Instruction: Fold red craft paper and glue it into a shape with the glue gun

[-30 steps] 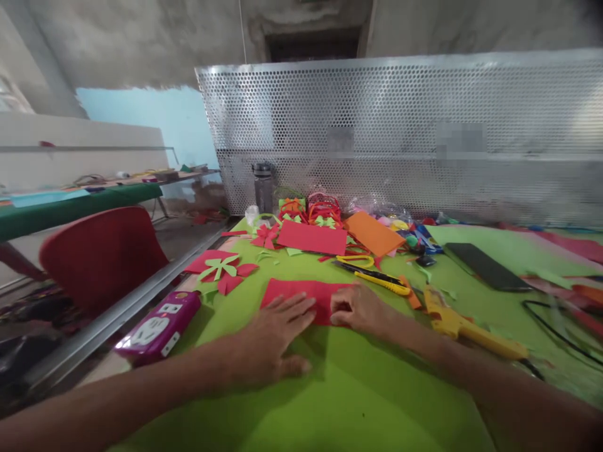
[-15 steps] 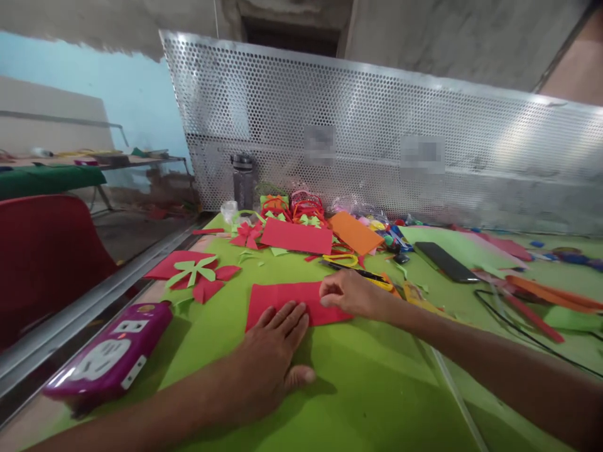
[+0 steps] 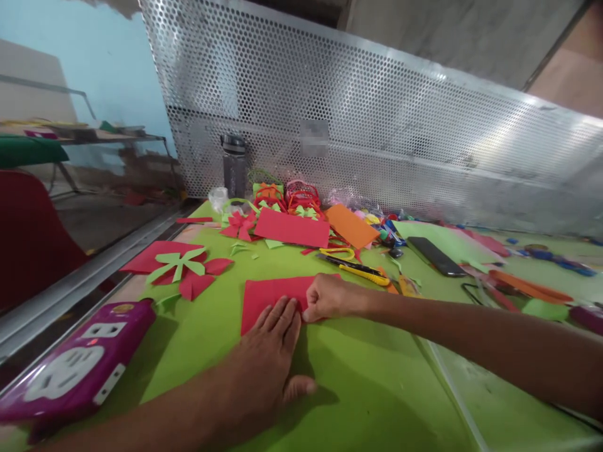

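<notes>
A red paper sheet (image 3: 266, 292) lies flat on the green table cover (image 3: 358, 389) in front of me. My left hand (image 3: 271, 361) rests palm down, its fingertips pressing the sheet's near edge. My right hand (image 3: 327, 296) is curled into a loose fist on the sheet's right part, pressing it down next to the left fingertips. Whether the paper is folded under the hands is hidden.
A purple power strip (image 3: 70, 373) sits at the near left. A red and green paper flower (image 3: 181, 269), another red sheet (image 3: 292, 228), an orange sheet (image 3: 351, 226), yellow cutters (image 3: 365, 273), a black phone (image 3: 436, 255) and paper scraps lie beyond. A perforated metal panel (image 3: 377, 132) backs the table.
My right hand slid left along the red sheet, from its right end to beside the left fingertips. The view shifted and tilted; the left hand stayed on the paper.
</notes>
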